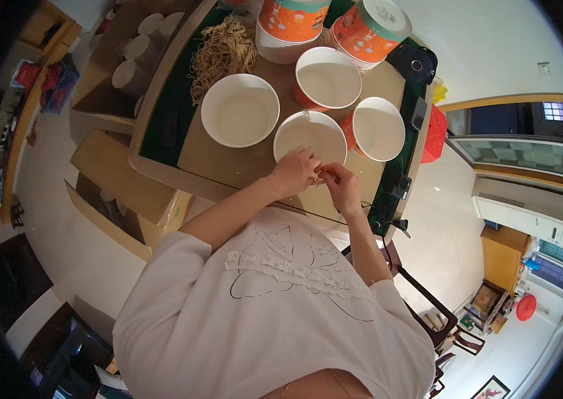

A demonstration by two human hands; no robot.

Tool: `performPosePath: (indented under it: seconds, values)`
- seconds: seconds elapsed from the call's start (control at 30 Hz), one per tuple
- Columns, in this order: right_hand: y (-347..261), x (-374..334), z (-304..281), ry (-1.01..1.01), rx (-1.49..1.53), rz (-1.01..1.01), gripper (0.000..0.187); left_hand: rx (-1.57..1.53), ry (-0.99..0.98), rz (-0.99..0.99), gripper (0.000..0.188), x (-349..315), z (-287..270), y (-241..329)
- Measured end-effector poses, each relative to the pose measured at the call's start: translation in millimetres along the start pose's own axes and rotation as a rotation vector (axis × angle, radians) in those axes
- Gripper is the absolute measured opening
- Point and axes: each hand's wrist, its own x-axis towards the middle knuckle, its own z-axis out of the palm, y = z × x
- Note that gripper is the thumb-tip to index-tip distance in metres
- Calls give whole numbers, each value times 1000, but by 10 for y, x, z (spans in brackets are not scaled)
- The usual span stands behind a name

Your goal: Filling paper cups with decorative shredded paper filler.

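My left hand (pixel 295 171) and my right hand (pixel 341 188) meet at the near rim of a white-lined paper bucket (pixel 295 136). Fingers of both are closed in a pinch on what looks like a thin tan cord, mostly hidden by the fingertips. A small bit of cord shows at this bucket's far rim. Around it stand three more open paper buckets: a wide one (pixel 240 110) to the left, one behind (pixel 329 78) and one to the right (pixel 378 129), the last two with orange outsides. A tangled heap of tan cords (pixel 223 56) lies at the back left.
Two stacks of upturned orange buckets (pixel 293 23) (pixel 369 33) rise at the table's back. A dark round object (pixel 417 64) and a phone-like black item (pixel 418 113) lie along the right edge. Open cardboard boxes (pixel 118 179) stand on the floor to the left.
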Motion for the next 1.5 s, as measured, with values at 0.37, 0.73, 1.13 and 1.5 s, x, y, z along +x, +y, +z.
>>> performPosePath:
  seconds: [0.37,0.73,1.13,1.5]
  values:
    - [-142,-141,-52,52,-166,-67,5,-267,-132,-91,17,70,46,-77]
    - [-89,-106,-51,123,-97,-64,8,-344,-103,-140,10,80,63,-44]
    - [-23,-27,-91,39,-108,-39,8,-441,-69,-51,8,37,-79,-19]
    - [45,29,-79,28,51,-13,9,-715,-121,-99,13,44,-56,-210]
